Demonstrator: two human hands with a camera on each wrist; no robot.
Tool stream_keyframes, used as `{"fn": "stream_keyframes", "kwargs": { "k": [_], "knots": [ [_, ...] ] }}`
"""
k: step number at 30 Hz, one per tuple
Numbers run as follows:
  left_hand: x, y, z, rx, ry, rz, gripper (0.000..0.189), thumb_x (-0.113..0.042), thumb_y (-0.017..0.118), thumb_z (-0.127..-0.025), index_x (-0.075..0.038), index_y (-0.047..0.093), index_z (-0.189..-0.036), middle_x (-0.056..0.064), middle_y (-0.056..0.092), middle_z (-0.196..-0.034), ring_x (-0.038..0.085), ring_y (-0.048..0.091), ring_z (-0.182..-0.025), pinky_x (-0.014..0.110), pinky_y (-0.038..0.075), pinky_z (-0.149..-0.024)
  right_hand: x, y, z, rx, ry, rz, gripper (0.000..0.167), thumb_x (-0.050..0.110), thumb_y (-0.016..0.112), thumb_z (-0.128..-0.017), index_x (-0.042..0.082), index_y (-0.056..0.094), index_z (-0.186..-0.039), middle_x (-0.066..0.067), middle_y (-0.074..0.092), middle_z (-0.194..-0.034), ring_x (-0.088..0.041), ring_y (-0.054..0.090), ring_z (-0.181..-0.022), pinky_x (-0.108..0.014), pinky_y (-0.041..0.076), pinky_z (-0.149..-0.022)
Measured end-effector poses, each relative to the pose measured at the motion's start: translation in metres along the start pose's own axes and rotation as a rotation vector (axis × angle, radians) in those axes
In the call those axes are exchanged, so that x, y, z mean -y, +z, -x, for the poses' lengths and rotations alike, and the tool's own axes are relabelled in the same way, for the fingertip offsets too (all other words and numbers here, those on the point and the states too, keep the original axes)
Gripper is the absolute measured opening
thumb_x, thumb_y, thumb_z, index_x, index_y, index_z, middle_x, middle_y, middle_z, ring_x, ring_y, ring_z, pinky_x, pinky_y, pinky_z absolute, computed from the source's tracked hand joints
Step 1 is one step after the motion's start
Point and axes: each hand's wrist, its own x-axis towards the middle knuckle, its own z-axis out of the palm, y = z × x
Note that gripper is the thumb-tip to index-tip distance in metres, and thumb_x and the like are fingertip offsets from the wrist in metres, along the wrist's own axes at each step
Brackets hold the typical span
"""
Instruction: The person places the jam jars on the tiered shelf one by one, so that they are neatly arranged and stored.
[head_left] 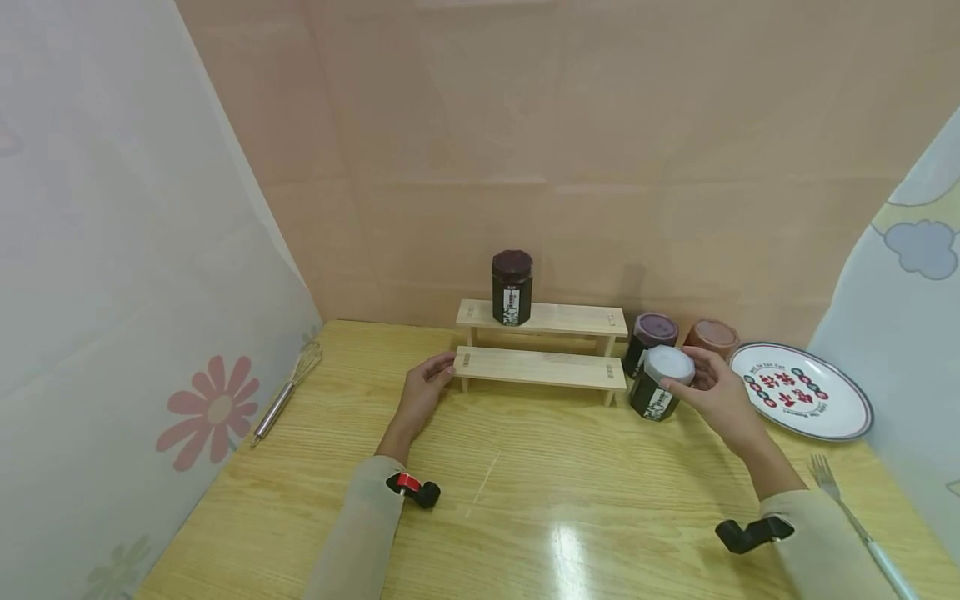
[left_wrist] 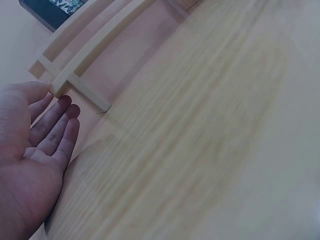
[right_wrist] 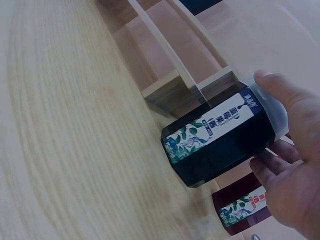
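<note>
My right hand (head_left: 716,392) grips a dark hexagonal jar (right_wrist: 215,137) by its white lid (head_left: 670,365), thumb and fingers on opposite sides. The jar tilts close over the table, just off the right end of a two-level wooden shelf (head_left: 540,367). At the shelf's front left end, my left hand (head_left: 423,392) holds the board's corner between thumb and fingers; in the left wrist view the other fingers (left_wrist: 57,125) extend below the board. Another dark jar (head_left: 512,287) with a purple lid stands upright on the back, higher board (head_left: 570,317).
Behind the held jar stand a purple-lidded jar (head_left: 654,330) and a reddish-lidded jar (head_left: 712,335). A white oval plate (head_left: 832,421) with printed characters lies to their right, a fork (head_left: 855,525) nearer the front. On the left lies a whisk (head_left: 288,392). Cloth hangs behind and beside the table.
</note>
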Motion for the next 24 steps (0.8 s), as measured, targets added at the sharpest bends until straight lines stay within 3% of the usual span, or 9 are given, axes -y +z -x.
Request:
{"fn": "stream_keyframes", "kwargs": {
  "k": [4,7,15,24],
  "knots": [
    [0.001,0.0,-0.001,0.002,0.005,0.005,0.035,-0.02,0.065,-0.103,-0.012,0.066,-0.137,0.011,0.068,-0.136,0.019,0.063,-0.122,0.02,0.054,-0.094,-0.003,0.005,-0.002,0.012,0.028,0.016,0.081,0.027,0.075,-0.097,0.001,0.029,-0.158,-0.014,0.049,-0.144,0.018,0.047,-0.112,-0.002,0.048,-0.086],
    [0.002,-0.001,-0.001,0.012,0.0,0.009,0.034,-0.021,0.065,-0.103,-0.013,0.066,-0.137,0.01,0.068,-0.136,0.02,0.062,-0.123,0.02,0.055,-0.096,-0.005,0.009,-0.002,0.008,0.035,0.03,0.084,0.028,0.076,-0.096,0.001,0.028,-0.159,-0.023,0.046,-0.149,0.02,0.044,-0.113,-0.001,0.046,-0.087],
    [0.005,-0.002,-0.001,0.012,0.005,0.006,0.034,-0.021,0.065,-0.103,-0.014,0.066,-0.137,0.009,0.068,-0.135,0.021,0.062,-0.124,0.021,0.055,-0.098,-0.009,0.015,-0.002,-0.012,0.008,0.063,0.084,0.029,0.078,-0.095,0.002,0.031,-0.159,-0.025,0.049,-0.147,0.021,0.042,-0.109,0.0,0.045,-0.085],
    [0.005,-0.002,-0.002,0.021,0.006,0.028,0.033,-0.019,0.065,-0.103,-0.014,0.067,-0.136,0.01,0.067,-0.136,0.021,0.061,-0.125,0.021,0.056,-0.099,-0.01,0.017,-0.001,-0.075,0.016,0.058,0.08,0.029,0.08,-0.093,0.001,0.038,-0.155,-0.008,0.052,-0.136,0.019,0.047,-0.107,-0.002,0.048,-0.083]
  ]
}}
